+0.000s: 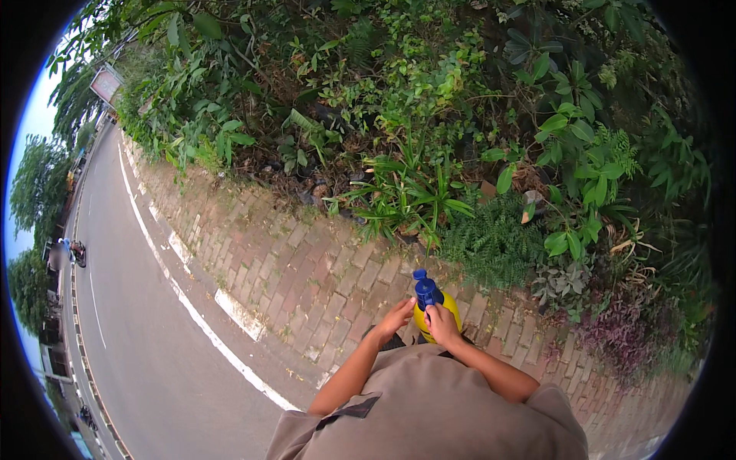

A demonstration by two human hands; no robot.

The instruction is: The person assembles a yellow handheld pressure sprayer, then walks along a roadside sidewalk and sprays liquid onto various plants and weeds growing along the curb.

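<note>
A yellow pump sprayer (pixel 453 308) with a dark blue top and nozzle is held in front of my body, its nozzle pointing away toward the plants. My right hand (pixel 442 325) is closed round the blue handle at the top of the sprayer. At its left side my left hand (pixel 395 317) has its fingers bent and pressed together, the tips against the sprayer near the neck. The sprayer's lower part is hidden behind my hands and shirt. No spray can be made out.
A brick pavement (pixel 295 264) runs beneath me, bordered by a painted kerb (pixel 239 313). Dense green bushes (pixel 429 84) edge its far side, with a fern (pixel 494 239) and purple-leaved plants (pixel 625 333) close by. Left lies an asphalt road (pixel 146 330), with a motorcycle rider (pixel 77 250) on it.
</note>
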